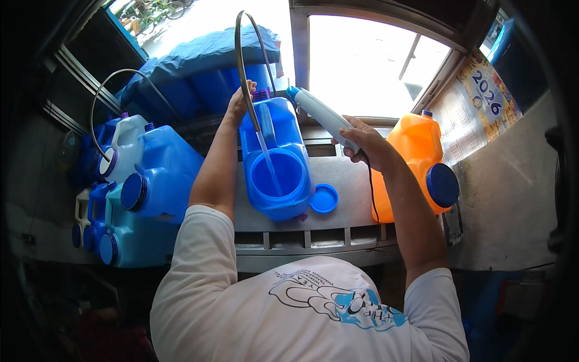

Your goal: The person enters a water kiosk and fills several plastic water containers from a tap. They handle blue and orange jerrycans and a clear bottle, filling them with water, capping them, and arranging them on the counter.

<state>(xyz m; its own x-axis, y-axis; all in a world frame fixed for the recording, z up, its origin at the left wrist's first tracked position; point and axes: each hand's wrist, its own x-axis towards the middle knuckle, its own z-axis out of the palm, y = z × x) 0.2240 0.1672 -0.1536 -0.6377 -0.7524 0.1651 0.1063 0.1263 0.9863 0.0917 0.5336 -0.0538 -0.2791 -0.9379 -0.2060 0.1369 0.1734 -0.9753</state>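
Observation:
A blue water jug point(247, 157) lies in front of me on the metal counter, its wide round mouth turned toward me. From a curved metal faucet point(239, 54), a stream of water point(271, 172) runs into that mouth. My left hand point(241, 101) is at the jug's far end, its fingers closed about the purple cap point(262, 95); the faucet partly covers them. My right hand point(365, 143) grips a slim pale grey heat gun point(322, 114) with a black cord. Its blue tip points toward the cap, a little apart from it. Beside the jug's mouth lies a round blue lid point(324, 198).
An orange jug point(416, 142) with a dark blue lid stands right of my right arm. Several blue and whitish jugs point(169, 169) are stacked at left, near a second curved faucet point(93, 114). Blue sheeting point(211, 51) covers things behind. A slotted metal edge point(295, 239) runs along the counter's front.

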